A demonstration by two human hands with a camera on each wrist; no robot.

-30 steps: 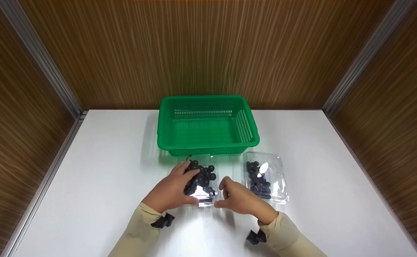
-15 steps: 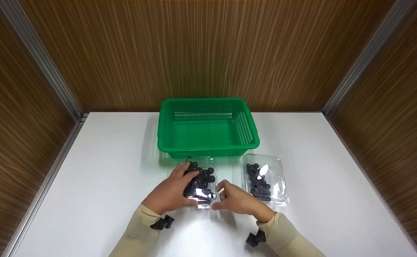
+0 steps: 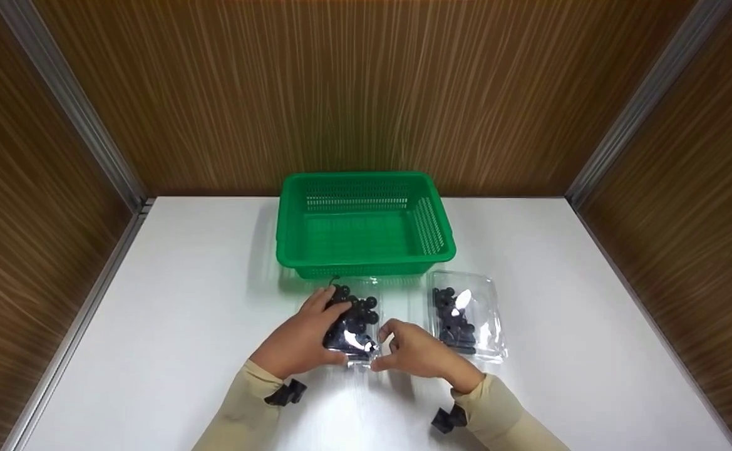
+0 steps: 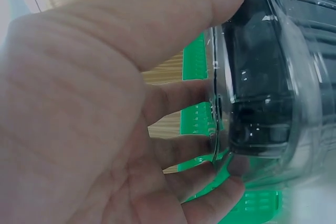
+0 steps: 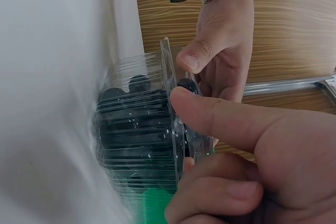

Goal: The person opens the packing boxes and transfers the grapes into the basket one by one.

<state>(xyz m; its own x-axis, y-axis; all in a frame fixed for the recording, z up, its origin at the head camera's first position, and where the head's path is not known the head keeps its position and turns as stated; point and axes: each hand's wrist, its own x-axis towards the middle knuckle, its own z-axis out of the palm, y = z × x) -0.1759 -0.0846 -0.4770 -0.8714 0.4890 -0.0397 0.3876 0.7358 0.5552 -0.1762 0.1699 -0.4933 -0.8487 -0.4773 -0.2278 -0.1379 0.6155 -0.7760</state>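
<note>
Grapes point(image 3: 371, 317) sit in a clear box point(image 3: 357, 340) directly under the left hand point(image 3: 293, 341), which holds it in a broad span, thumb at the near edge and fingers over the left side; the right hand point(image 3: 417, 349) has a much narrower hold, thumb and curled forefinger pinching the rim point(image 5: 166, 56) at the near right, though whether one layer of plastic or two lies between them I cannot tell. The likeliest trouble seems to be in that small pinch: slick, thin plastic might slip from the fingertips or give way all at once, and the jolt could tip grapes onto the white table point(image 3: 153, 351) around the hands. Too much weight from the left palm could buckle the top and bruise the fruit; too little might let the box skid with any pull from the right. A curved stem point(image 3: 334, 280) shows just past the left fingertips and, if caught at the edge, could drag the bunch along. Just beside the right knuckles is a second box point(image 3: 488, 307), which a wide outward swing might knock. Close ahead of both grips, the green basket point(image 3: 366, 257) could be bumped by a forward shove.
</note>
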